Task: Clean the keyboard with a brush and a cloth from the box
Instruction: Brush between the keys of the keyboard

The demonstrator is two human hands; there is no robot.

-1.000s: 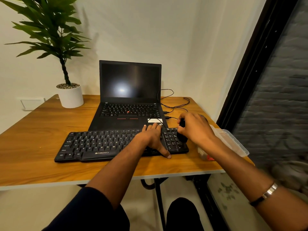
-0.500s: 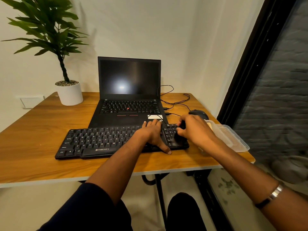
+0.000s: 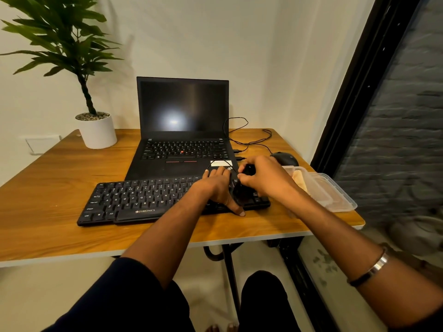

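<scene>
1. Keyboard (image 3: 143, 200) lies nearest the person, along the front edge of the worktop (image 3: 60, 185), with its long axis running left to right.
2. Left hand (image 3: 217, 188) rests flat on the keys right of the middle, fingers straight and thumb hooked over the front rim; it seems to steady the board.
3. Right hand (image 3: 263, 178) is curled around a dark brush (image 3: 242, 190), bristles down on the right-end keys, just beside the left hand.
4. Most of the keys lie to the left of both hands, so I judge the sweep must travel leftward along the long axis.
5. Clear box (image 3: 330, 190), with something pale inside, sits at the right edge, nearer the right hand.
6. Laptop (image 3: 184, 144) stands behind.
</scene>
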